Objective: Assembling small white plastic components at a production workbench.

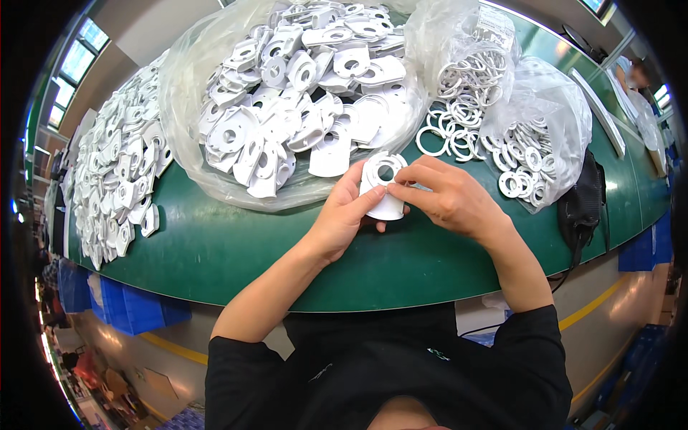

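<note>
My left hand (341, 216) is closed around a white plastic part (388, 208) with a round hole in its upper half and a flat, slightly curved lower end. The thumb lies across its front face. At the right rim of the hole, my right hand (453, 192) has thumb and forefinger pinched together against the part; whatever lies between those fingertips is hidden. Beyond my hands, a large clear plastic bag (188, 154) lies spread open, heaped with similar white plastic parts (331, 153). To the right are loose white rings (432, 140).
All this rests on a green table (236, 247). More white parts (118, 179) are piled at the left. Thin rings spill from one bag (437, 32), thicker rings from another bag (573, 107). A black pouch (582, 204) and a white strip (598, 111) lie at the right. Blue bins (129, 304) stand below.
</note>
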A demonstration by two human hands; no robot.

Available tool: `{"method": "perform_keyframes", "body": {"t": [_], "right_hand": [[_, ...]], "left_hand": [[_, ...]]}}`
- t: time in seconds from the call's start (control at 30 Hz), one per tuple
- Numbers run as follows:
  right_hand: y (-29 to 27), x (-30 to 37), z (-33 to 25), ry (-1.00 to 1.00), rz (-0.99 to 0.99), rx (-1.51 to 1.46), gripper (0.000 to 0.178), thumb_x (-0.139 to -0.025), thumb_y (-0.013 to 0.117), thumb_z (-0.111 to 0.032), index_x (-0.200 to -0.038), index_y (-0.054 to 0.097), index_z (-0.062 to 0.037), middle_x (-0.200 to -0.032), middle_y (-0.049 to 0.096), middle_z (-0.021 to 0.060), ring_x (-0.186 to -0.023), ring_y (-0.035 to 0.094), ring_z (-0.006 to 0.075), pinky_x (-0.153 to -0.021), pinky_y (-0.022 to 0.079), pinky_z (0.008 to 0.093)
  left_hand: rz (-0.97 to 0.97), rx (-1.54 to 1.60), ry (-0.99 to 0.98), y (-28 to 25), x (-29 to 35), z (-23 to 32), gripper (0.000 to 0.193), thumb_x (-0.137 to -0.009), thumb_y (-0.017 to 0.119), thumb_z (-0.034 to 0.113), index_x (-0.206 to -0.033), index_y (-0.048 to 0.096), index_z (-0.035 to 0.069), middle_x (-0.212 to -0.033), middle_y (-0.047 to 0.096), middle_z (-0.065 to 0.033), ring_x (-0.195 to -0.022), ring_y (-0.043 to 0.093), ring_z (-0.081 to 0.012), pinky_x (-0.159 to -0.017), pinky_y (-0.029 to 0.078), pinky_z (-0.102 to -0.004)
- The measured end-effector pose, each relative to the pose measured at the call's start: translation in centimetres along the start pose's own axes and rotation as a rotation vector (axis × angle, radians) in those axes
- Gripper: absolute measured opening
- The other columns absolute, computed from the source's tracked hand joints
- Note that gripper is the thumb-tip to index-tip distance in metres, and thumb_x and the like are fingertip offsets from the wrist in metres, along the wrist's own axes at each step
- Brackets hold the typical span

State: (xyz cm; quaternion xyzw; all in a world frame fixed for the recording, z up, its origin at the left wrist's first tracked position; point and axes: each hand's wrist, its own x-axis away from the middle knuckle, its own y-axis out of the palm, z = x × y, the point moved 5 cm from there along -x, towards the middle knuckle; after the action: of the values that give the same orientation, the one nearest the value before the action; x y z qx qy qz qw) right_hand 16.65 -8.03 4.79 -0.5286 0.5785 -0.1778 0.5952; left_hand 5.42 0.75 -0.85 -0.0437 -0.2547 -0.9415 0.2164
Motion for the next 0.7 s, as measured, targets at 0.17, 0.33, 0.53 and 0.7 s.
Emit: {"method": "perform_keyframes", "body": {"t": [0.17, 0.33, 0.53, 0.7], "right_hand": [[-0.6, 0.0, 0.2, 0.067, 0.093, -0.265, 0.028, -0.072, 0.068, 0.003, -0.099, 0.068, -0.0041, -0.095, 0.061, 0.0067, -0.078, 0.061, 0.0181, -0.066, 0.05, 0.0281], [-0.7, 0.1, 1.7, 0.437, 0.284, -0.486, 0.019, -0.084, 0.065, -0.004, -0.103, 0.069, -0.0037, -0.094, 0.06, 0.0068, -0.072, 0.055, 0.0099, -0.062, 0.045, 0.0234], [1.1, 1.1, 3.1, 0.63, 0.173, -0.651, 0.017, -0.087, 0.063, -0.008, -0.102, 0.068, -0.0013, -0.085, 0.059, 0.0048, -0.071, 0.054, 0.0085, -0.064, 0.041, 0.0209], [0.9, 0.9, 3.0, 0.617, 0.156, -0.787, 0.014, -0.086, 0.064, -0.01, -0.092, 0.066, 0.0026, -0.078, 0.059, 0.004, -0.069, 0.053, 0.0105, -0.063, 0.041, 0.024]], "left_hand": [[0.004, -0.103, 0.073, 0.2, 0.1, 0.3, 0.04, -0.096, 0.048, 0.014, -0.133, 0.035, 0.005, -0.107, 0.061, -0.007, -0.083, 0.067, -0.0137, -0.051, 0.045, -0.0187], [-0.021, -0.208, 0.028, 0.8, 0.5, 0.2, 0.04, -0.095, 0.048, 0.014, -0.132, 0.036, 0.005, -0.105, 0.061, -0.007, -0.083, 0.066, -0.0137, -0.052, 0.045, -0.0185], [-0.083, -0.323, 0.102, 1.3, 0.6, -0.1, 0.04, -0.095, 0.047, 0.014, -0.132, 0.034, 0.004, -0.106, 0.06, -0.008, -0.087, 0.067, -0.0154, -0.061, 0.049, -0.0205], [-0.016, -0.485, 0.211, 0.8, 0.5, -0.4, 0.029, -0.097, 0.048, 0.022, -0.116, 0.044, 0.001, -0.093, 0.062, -0.01, -0.072, 0.06, -0.0165, -0.066, 0.047, -0.0291]]}}
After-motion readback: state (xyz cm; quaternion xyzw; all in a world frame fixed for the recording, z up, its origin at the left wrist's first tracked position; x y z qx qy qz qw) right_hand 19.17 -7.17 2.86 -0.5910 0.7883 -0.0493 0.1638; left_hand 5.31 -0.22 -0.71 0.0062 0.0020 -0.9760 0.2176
